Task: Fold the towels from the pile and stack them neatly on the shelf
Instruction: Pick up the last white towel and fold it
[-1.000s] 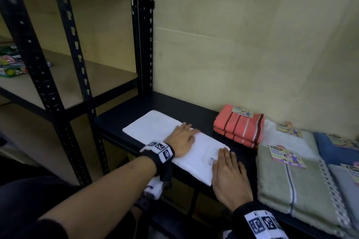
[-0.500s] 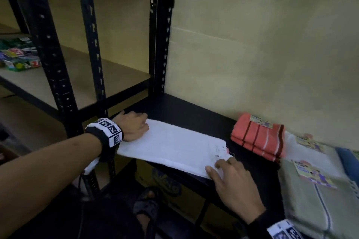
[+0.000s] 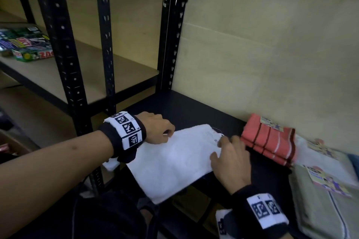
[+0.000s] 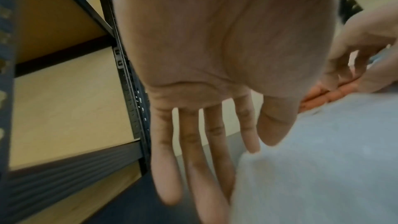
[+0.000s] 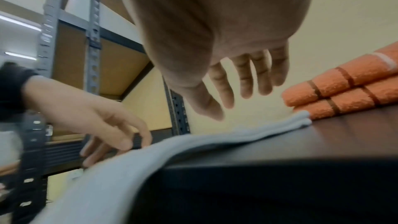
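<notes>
Towel (image 3: pixel 172 163), white and folded, is laid on the black shelf (image 3: pixel 186 110), with its near part overhanging the front edge. Largest in view is the black rack (image 3: pixel 66 60) to the left, whose tan boards are seen beside a pale wall (image 3: pixel 262 44). On a board at far left, some coloured packets (image 3: pixel 27 44) are stacked. To the right of the towel, a folded coral towel (image 3: pixel 270 137) with dark stripes is set against the wall, just beside the white one but apart from it in the right wrist view. Further right, a green towel (image 3: pixel 322 205) carrying a paper label (image 3: pixel 328 182) is laid, with other folded cloths behind it, blurred. The left hand (image 3: pixel 157 130) is placed at the towel's far left corner; from the left wrist view its fingers (image 4: pixel 191 151) are seen straight and released, nothing being gripped, with the tips at the cloth's edge. The right hand (image 3: pixel 231 157) is held over the towel's right end, fingers (image 5: pixel 245 81) spread and relaxed, grasping nothing; whether the cloth is actually touched cannot be told. Marker bands are worn on both wrists.
</notes>
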